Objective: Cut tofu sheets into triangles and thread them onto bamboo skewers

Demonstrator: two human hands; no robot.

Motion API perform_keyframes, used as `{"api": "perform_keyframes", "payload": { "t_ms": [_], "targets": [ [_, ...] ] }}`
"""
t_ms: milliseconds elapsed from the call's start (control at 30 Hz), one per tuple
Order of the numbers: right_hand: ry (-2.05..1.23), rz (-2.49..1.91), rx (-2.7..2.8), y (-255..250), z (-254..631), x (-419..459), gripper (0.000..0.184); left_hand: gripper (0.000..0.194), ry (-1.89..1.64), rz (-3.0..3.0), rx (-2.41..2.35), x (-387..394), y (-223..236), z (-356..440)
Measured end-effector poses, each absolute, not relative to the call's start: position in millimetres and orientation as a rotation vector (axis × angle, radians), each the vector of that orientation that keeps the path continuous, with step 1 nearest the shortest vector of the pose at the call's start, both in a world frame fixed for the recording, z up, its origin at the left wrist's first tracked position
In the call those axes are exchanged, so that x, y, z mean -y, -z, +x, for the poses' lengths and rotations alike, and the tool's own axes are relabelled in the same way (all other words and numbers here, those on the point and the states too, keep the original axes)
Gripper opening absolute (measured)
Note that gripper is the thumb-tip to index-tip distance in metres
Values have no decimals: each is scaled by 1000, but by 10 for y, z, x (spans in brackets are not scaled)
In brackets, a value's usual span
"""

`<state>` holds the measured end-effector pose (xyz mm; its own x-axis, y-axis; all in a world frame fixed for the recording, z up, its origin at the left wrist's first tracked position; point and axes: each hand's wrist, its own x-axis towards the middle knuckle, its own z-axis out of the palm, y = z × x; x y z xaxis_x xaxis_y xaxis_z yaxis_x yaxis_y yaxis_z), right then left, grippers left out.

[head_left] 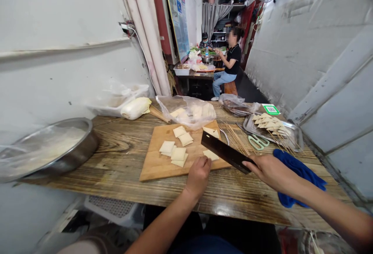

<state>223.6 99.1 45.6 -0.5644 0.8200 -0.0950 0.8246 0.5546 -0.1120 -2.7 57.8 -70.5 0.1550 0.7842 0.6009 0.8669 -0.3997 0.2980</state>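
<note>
Though near the cutting board [155, 164] edge, hands [199, 174] [266, 168] apart, cleaver [223, 152] between

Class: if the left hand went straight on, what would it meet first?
Probably the pale square just ahead of the left hand on the cutting board; any contact already is hard to tell.

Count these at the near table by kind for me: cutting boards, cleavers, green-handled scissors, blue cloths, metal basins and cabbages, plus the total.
Cutting board: 1
Cleaver: 1
Green-handled scissors: 1
Blue cloth: 1
Metal basin: 1
Cabbage: 1
Total: 6
</note>
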Motion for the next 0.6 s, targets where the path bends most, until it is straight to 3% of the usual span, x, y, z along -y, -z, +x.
{"api": "perform_keyframes", "payload": {
  "t_ms": [600],
  "targets": [
    [154, 1288, -2675, -667, 2180, -1094, 35, 26, 1104, -2296, 1557, -503, 715, -52]
  ]
}}
